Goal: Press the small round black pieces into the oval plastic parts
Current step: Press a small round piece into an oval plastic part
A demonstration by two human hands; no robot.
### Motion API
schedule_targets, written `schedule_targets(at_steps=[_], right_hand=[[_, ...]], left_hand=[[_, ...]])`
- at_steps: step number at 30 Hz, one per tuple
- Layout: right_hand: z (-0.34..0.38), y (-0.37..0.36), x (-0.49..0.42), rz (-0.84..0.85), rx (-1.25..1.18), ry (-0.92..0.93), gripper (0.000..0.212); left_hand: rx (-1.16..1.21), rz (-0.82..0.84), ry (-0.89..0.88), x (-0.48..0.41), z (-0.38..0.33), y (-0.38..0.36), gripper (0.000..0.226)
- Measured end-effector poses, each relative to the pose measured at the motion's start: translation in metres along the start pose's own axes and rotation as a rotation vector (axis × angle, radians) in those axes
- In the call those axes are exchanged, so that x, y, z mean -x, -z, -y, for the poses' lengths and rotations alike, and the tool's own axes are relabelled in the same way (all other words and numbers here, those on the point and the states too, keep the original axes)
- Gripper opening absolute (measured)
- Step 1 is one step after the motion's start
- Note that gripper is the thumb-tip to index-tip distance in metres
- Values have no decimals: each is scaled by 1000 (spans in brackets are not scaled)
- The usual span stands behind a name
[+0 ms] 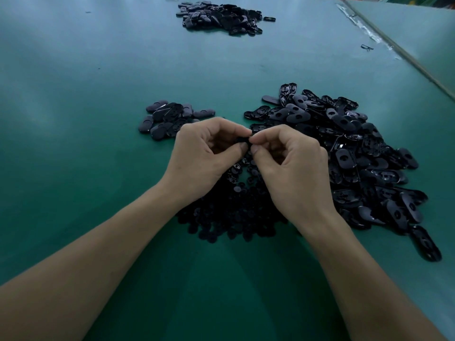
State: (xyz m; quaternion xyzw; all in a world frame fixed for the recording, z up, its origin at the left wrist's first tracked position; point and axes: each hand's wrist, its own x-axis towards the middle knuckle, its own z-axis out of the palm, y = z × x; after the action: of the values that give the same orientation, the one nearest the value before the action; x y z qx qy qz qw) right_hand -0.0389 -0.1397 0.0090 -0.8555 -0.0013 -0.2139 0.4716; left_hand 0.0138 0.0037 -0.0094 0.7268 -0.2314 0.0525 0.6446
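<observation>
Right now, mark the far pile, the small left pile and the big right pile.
far pile [221, 18]: head view, heap's middle.
small left pile [170, 119]: head view, a central piece.
big right pile [357, 153]: head view, heap's middle.

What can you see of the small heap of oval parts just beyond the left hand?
The small heap is roughly a dozen glossy black oval pieces, seemingly plastic, lying mostly flat and overlapping on the green table. Several show a round mark near one end. It sits apart from the big pile at right; the left hand hides its near edge.
</observation>
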Motion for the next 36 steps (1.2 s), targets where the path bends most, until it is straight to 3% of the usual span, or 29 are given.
schedule_targets(at_steps=[13, 23, 28, 36], right_hand=[[-1, 0, -1, -55, 73, 1, 27], [-2, 2, -2, -71, 22, 77, 13], [-8, 3, -5, 23, 80, 65, 23], [-15, 7, -9, 54, -65, -27, 16]], left_hand=[[-28, 57, -4, 1, 1, 1, 27], [-55, -4, 18, -2, 2, -1, 25], [-15, 22, 23, -1, 2, 0, 29], [9, 31, 25, -1, 4, 4, 27]])
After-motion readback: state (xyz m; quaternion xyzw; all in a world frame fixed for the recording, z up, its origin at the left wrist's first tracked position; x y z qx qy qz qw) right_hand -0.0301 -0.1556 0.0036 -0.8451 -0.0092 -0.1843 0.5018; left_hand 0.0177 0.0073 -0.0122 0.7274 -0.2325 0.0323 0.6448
